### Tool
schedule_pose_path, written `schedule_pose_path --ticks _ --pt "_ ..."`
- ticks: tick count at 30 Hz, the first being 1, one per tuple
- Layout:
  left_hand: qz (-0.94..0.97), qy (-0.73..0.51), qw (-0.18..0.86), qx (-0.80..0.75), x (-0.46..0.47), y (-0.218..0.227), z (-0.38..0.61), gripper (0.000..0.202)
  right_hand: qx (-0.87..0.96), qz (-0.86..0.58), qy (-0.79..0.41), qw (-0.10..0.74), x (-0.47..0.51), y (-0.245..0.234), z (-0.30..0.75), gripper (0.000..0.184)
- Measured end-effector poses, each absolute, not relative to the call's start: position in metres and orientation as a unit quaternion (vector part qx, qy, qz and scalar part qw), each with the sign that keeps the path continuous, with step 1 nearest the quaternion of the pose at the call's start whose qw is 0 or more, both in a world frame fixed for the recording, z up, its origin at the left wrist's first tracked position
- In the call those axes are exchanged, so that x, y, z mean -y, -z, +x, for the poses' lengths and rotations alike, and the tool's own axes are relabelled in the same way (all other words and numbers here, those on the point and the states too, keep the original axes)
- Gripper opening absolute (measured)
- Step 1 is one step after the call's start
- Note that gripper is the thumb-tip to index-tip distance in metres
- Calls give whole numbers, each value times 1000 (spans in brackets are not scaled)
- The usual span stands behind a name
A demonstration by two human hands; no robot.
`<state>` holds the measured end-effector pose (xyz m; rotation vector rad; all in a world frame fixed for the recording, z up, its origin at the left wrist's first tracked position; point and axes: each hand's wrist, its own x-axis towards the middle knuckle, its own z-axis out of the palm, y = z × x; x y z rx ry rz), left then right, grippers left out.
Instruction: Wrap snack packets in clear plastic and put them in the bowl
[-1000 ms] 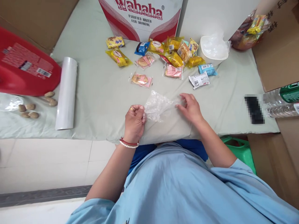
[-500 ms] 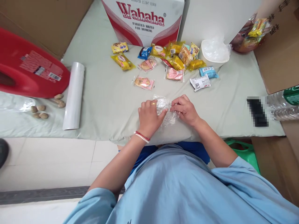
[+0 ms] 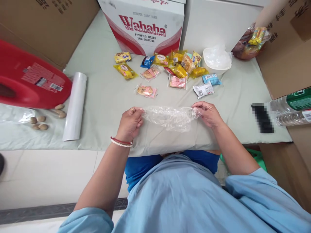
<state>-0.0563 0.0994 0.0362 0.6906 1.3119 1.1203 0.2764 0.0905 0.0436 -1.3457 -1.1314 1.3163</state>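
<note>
A crinkled sheet of clear plastic film (image 3: 170,117) is stretched sideways between my two hands, just above the front of the cloth-covered table. My left hand (image 3: 131,123) pinches its left end, thumb pressed to the fingers. At the other end, my right hand (image 3: 208,114) grips the film in the same way. The film sags and bunches in the middle; whether it is a bag or a flat sheet I cannot tell. Beyond it lie several wrapped snacks, among them a pink-and-clear packet (image 3: 147,91) and a white packet (image 3: 203,89).
A white plastic roll (image 3: 75,106) and a red jug (image 3: 36,77) stand at the left beside several nuts (image 3: 41,119). At the back are a Wahaha carton (image 3: 145,29) and a white bowl (image 3: 217,66) holding clear plastic. Bottles (image 3: 291,106) lie at the right.
My hands have moved apart, the left one to the left and the right one to the right. The crumpled film between them is now drawn out into a wide strip.
</note>
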Motion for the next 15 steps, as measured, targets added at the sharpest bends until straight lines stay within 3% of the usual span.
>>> schedule_pose_path --ticks 4,8,10,13,15 --pt "308 -415 618 -593 -94 -33 -81 27 383 -542 -591 458 -107 -46 280 47" --pt "337 -385 564 -649 -76 -29 -100 33 322 -592 -600 430 -123 -41 284 48" --pt "403 -368 474 -691 -67 -30 -105 35 338 -623 -574 410 -128 -37 285 45" --pt "567 -330 268 -705 -66 -36 -108 55 390 -646 -529 389 -131 -33 282 39" --pt "650 -307 204 -664 -76 -40 -103 65 418 -645 -515 381 -130 -32 280 36"
